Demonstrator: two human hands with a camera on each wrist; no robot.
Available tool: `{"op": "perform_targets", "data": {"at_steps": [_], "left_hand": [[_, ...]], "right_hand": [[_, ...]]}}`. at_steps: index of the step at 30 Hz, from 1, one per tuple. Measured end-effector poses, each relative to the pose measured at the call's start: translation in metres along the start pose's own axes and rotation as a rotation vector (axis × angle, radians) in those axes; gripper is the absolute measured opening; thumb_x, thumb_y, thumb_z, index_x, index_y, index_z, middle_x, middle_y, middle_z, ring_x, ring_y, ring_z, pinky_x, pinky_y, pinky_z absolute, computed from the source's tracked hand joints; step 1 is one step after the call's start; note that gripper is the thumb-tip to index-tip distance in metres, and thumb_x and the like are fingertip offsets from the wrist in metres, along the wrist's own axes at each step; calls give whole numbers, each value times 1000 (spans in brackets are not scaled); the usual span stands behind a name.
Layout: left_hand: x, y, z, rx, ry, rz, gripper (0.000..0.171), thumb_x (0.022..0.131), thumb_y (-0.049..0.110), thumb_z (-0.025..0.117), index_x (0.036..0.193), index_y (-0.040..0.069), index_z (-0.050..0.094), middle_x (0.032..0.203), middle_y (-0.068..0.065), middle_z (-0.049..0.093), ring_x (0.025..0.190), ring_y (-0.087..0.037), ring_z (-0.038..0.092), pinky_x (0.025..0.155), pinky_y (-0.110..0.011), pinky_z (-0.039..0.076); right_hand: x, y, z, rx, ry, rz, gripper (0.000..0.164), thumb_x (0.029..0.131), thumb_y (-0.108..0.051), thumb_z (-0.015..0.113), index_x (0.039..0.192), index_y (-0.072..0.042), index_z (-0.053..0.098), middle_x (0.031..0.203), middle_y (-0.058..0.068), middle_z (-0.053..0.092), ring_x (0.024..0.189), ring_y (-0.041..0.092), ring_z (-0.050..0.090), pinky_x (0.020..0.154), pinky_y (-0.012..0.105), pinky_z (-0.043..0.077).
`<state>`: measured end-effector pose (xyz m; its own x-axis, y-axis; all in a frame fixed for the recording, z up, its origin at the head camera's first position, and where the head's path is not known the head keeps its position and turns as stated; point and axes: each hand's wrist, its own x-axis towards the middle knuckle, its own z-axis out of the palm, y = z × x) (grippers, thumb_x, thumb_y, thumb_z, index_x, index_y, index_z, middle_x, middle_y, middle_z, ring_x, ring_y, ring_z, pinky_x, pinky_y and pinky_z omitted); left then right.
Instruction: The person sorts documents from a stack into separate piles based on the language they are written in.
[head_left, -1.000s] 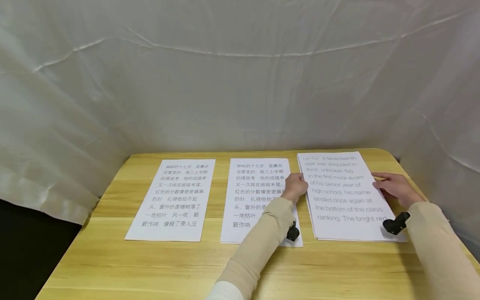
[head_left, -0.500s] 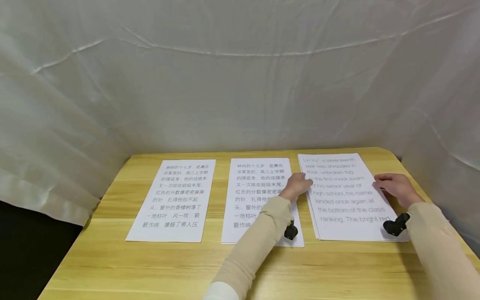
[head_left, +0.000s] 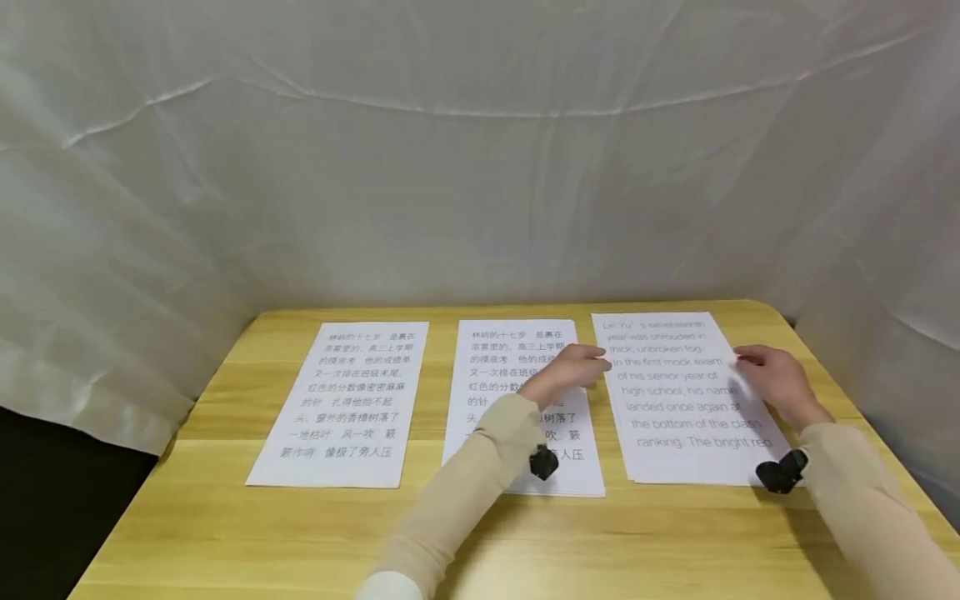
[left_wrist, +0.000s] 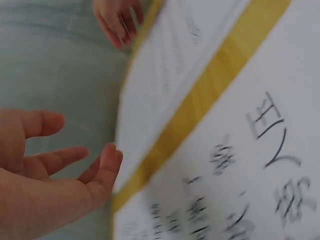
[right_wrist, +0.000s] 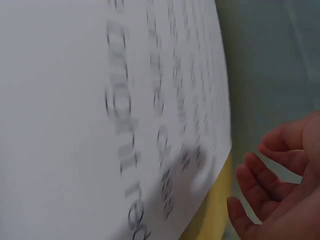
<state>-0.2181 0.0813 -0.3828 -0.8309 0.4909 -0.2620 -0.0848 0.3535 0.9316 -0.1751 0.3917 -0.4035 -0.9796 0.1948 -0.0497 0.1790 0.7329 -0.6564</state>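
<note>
Sheets printed in English (head_left: 675,468) lie stacked on the right of the table, their edges nearly lined up. My left hand (head_left: 566,371) is over the right part of the middle Chinese-printed sheets (head_left: 577,477), fingers pointing to the English stack's left edge. In the left wrist view the fingers of that left hand (left_wrist: 60,175) are spread and relaxed, with nothing between them. My right hand (head_left: 776,385) hovers by the English stack's right edge and casts a shadow on it. Its fingers (right_wrist: 265,182) are loosely bent and hold nothing in the right wrist view.
Another Chinese-printed sheet (head_left: 341,471) lies at the left of the wooden table (head_left: 300,542). Strips of bare wood separate the three paper groups. A pale cloth (head_left: 480,183) hangs behind and at both sides.
My left hand has let go of the English stack's left edge and moved left, its fingers straightening. The right hand has shifted slightly left, off the stack's right edge.
</note>
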Motion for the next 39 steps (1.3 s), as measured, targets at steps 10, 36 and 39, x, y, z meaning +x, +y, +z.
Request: {"op": "perform_targets", "data": {"at_steps": [10, 36, 39], "left_hand": [[-41, -3, -56, -140, -9, 134, 46, 99, 17, 53, 141, 2, 46, 134, -17, 53, 118, -31, 54, 93, -38, 49], [-76, -99, -135, -7, 382, -74, 51, 99, 19, 53, 146, 4, 40, 138, -19, 46, 128, -33, 42, 103, -47, 39], [-74, -102, -139, -20, 378, -102, 52, 98, 19, 53, 146, 3, 40, 141, -20, 44, 130, -33, 40, 104, -46, 38]], "right_hand": [[-27, -78, 33, -25, -45, -250, 42, 101, -16, 49, 132, 11, 50, 124, 32, 55, 111, 46, 52, 91, 57, 42], [-4, -126, 132, 296, -231, -48, 43, 97, -8, 49, 136, 10, 46, 107, 24, 58, 87, 26, 64, 73, 30, 57], [0, -125, 135, 246, -231, -60, 42, 98, -10, 49, 135, 10, 46, 105, 23, 62, 85, 24, 65, 73, 31, 56]]}}
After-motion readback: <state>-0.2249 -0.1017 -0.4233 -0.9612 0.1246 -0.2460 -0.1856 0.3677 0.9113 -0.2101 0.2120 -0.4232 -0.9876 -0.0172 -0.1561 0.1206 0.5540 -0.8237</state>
